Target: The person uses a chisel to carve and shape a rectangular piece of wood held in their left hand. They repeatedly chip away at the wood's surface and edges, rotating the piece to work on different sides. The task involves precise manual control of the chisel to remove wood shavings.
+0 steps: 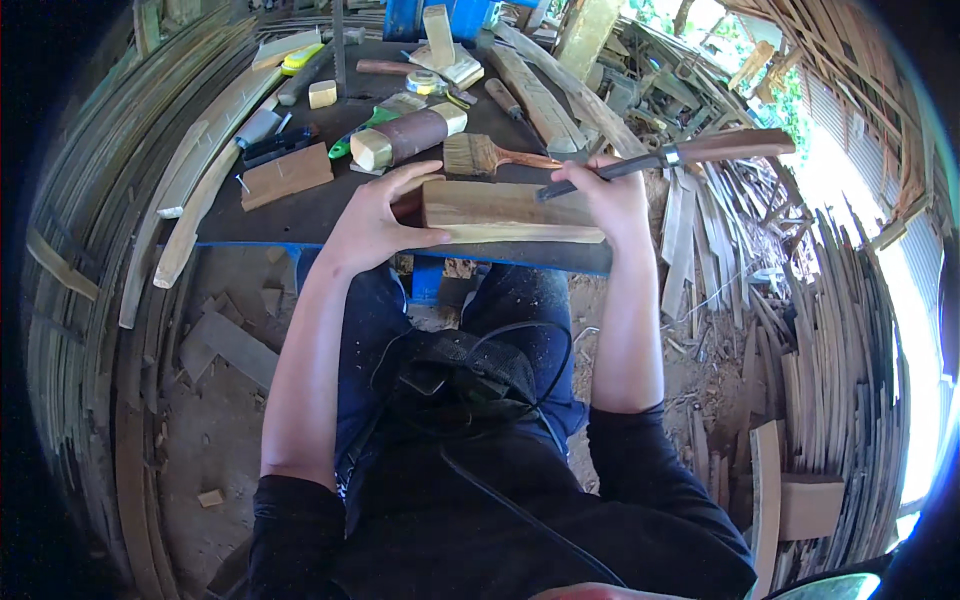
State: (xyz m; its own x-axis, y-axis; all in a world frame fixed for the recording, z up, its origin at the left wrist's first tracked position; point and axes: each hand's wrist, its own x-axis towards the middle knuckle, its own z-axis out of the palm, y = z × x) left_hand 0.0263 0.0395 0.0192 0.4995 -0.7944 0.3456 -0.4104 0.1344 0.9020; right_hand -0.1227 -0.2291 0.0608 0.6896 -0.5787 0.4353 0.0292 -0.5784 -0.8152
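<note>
A wooden block [510, 207] lies along the near edge of the dark workbench, pale along its front edge. My left hand [378, 218] spans its left end, thumb on the near side and fingers on the far side. Closed around the blade of a chisel [725, 147], my right hand [612, 195] is at the block's right end. The chisel's wooden handle points to the right, and its tip is over the block. Just beyond the block lies a paintbrush [475, 156] with a wooden handle. A block wrapped in brown sandpaper [410, 137] sits beyond my left hand.
The workbench [225, 222] also carries a tape measure [425, 83], a green-handled brush [365, 128], a brown wood piece [287, 178] and long strips [195, 170] at left. Boards [540, 100] lie at the far right. Stacked timber [840, 400] flanks both sides.
</note>
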